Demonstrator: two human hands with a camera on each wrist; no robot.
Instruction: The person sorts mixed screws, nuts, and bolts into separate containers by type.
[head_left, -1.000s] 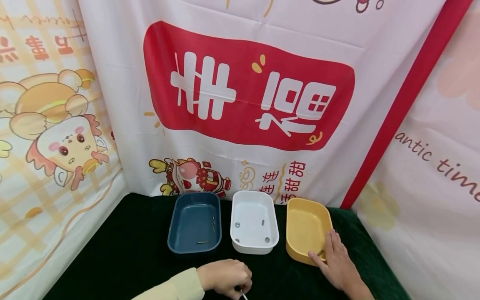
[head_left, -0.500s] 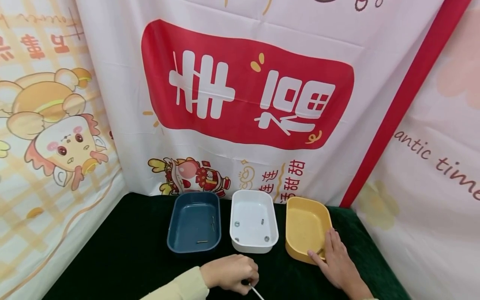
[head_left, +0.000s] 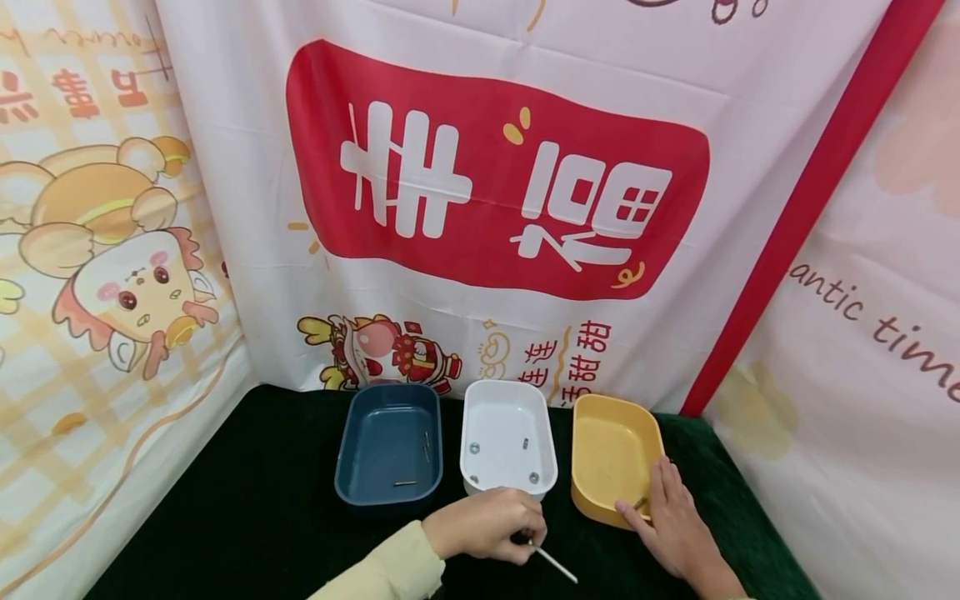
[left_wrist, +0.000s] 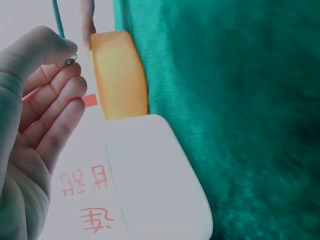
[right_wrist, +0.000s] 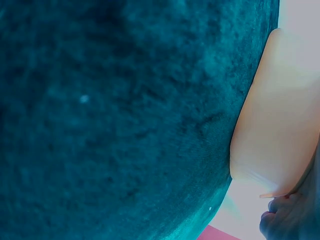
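My left hand (head_left: 491, 525) pinches a thin pale rod (head_left: 555, 563) between thumb and curled fingers, just in front of the white bin (head_left: 510, 392). In the left wrist view, a small shiny end of the rod shows at the fingertips; its exact kind is unclear. My right hand (head_left: 678, 521) rests with fairly straight fingers on the near right corner of the yellow bin (head_left: 611, 450), thumb at its front rim. A small brass-coloured piece (head_left: 640, 503) lies inside by the thumb, partly hidden.
A blue bin (head_left: 386, 442) on the left holds several thin metal pins (head_left: 405, 483). Small metal nuts (head_left: 534, 477) lie in the white bin. All three bins stand in a row on dark green cloth (head_left: 247, 517), before a printed fabric backdrop (head_left: 255, 292).
My left hand has moved right and slightly forward with the rod, from between the blue and white bins to in front of the white one. My right hand stays at the yellow bin.
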